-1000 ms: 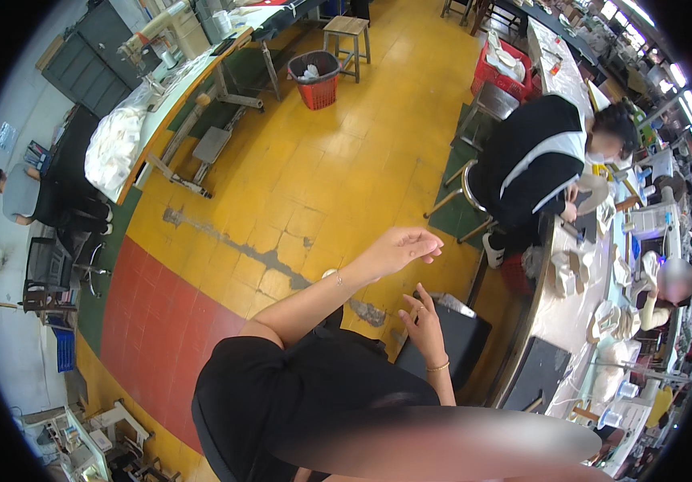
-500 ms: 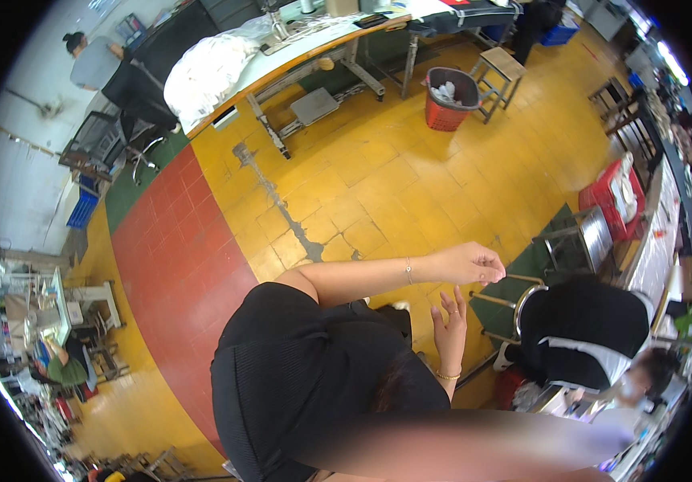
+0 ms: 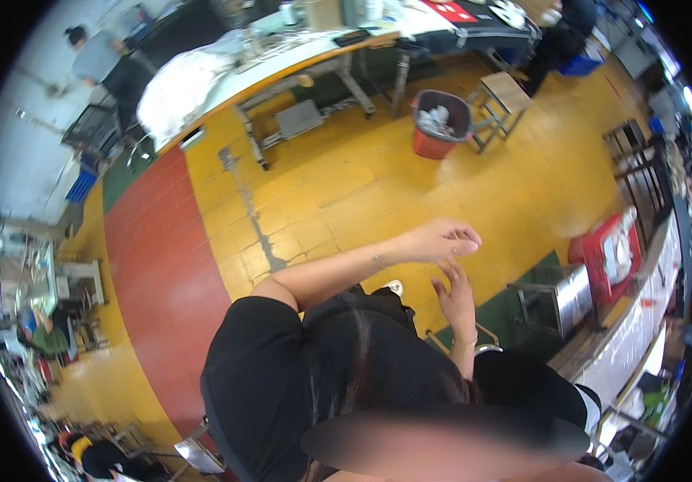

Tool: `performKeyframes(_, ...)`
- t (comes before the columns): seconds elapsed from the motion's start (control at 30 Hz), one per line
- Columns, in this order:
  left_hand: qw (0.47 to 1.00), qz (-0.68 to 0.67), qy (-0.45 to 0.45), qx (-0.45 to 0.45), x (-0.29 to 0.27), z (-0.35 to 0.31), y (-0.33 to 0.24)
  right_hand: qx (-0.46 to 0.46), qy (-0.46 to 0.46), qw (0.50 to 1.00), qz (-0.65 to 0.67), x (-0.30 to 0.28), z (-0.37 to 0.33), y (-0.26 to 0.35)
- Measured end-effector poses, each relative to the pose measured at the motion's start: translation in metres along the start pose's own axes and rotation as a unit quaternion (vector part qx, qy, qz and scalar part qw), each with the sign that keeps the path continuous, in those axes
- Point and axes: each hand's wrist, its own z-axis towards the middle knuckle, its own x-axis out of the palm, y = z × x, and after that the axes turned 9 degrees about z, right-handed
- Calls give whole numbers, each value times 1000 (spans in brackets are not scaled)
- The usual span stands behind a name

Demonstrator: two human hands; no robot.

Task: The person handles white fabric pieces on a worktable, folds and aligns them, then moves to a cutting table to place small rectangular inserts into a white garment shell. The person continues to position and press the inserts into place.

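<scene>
My left hand reaches across in front of my body above the yellow floor. Its fingers are loosely bent and a little apart, with nothing visible in them. Just below it is my right hand, raised with the fingers spread and nothing held. The left fingers come close to the right fingertips; whether they touch I cannot tell. A thin bracelet circles my left wrist, and a bracelet sits on the right one. Neither hand is at a table or a tool.
Ahead stand a long worktable with a white fabric heap, a red-and-grey bin and a wooden stool. To the right are a metal stool, a red basket and a seated person in black.
The view has shifted, so the seated person at right now sits lower and closer to me. My left hand has loosened from a more curled shape. The right hand stays raised with fingers spread.
</scene>
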Motion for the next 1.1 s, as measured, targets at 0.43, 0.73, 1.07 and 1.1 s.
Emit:
performKeyframes(0.43,985,118,125,-17,-14,234,-6,107,-96,989,22,-153,102,-120)
performKeyframes(0.73,923,218,298,106,-20,414,-72,295,-110,947,65,-219,188,-157)
performKeyframes(1.07,910,264,304,103,-67,516,-60,238,-174,954,49,-282,286,-196)
performKeyframes(1.1,906,264,319,82,-67,520,-58,243,-163,954,59,-284,291,-203)
